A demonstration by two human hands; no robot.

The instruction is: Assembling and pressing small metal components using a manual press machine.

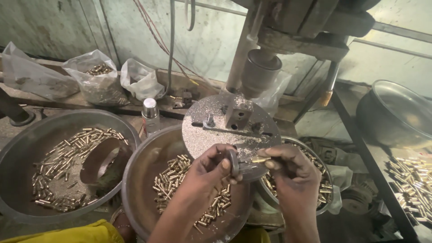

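My left hand (211, 167) grips a small dark metal holder (234, 163) at the front edge of the round drill-press table (216, 130). My right hand (290, 168) pinches a small brass cylinder (260, 159) and holds its end against that holder. Both hands hover over a middle metal bowl (148, 157) that holds several brass pieces (173, 177). A square steel fixture block (238, 112) sits on the shaving-covered table under the drill chuck (260, 72).
A large bowl (27, 148) of brass pieces lies at left, another bowl (315, 157) under my right hand. Plastic bags (96, 76) line the back ledge. A small metal bottle (150, 114) stands behind the bowls. At right, a shelf carries loose brass pieces (411, 180) and a big steel basin (396, 112).
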